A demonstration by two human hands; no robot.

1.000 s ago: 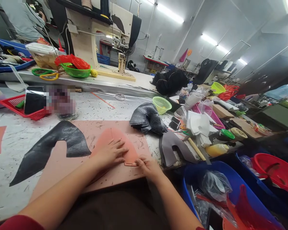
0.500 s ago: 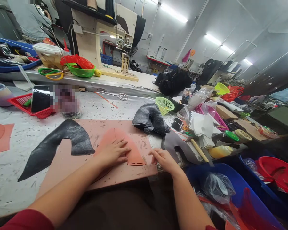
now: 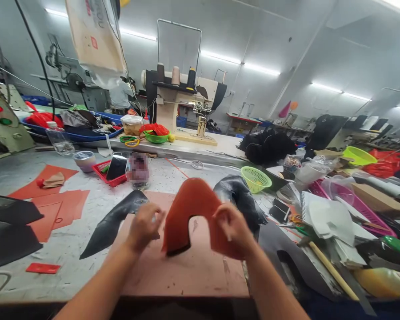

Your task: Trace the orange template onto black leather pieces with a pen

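Note:
A curved orange-red leather piece is raised above the pink cutting mat. My right hand grips its right leg with closed fingers. My left hand is beside its left leg, fingers curled and blurred by motion; I cannot make out whether it holds the piece. A black curved leather piece lies on the table left of the mat. A stack of black leather pieces sits behind the raised piece.
Orange sheets and dark pieces lie at left. A red basket, green basket, hammer, white pieces and clutter fill the right. A sewing machine stands behind; a person works far back.
The orange piece was lying flat on the mat under my left hand; now both hands have come up and it is lifted off the mat. The camera has tilted upward.

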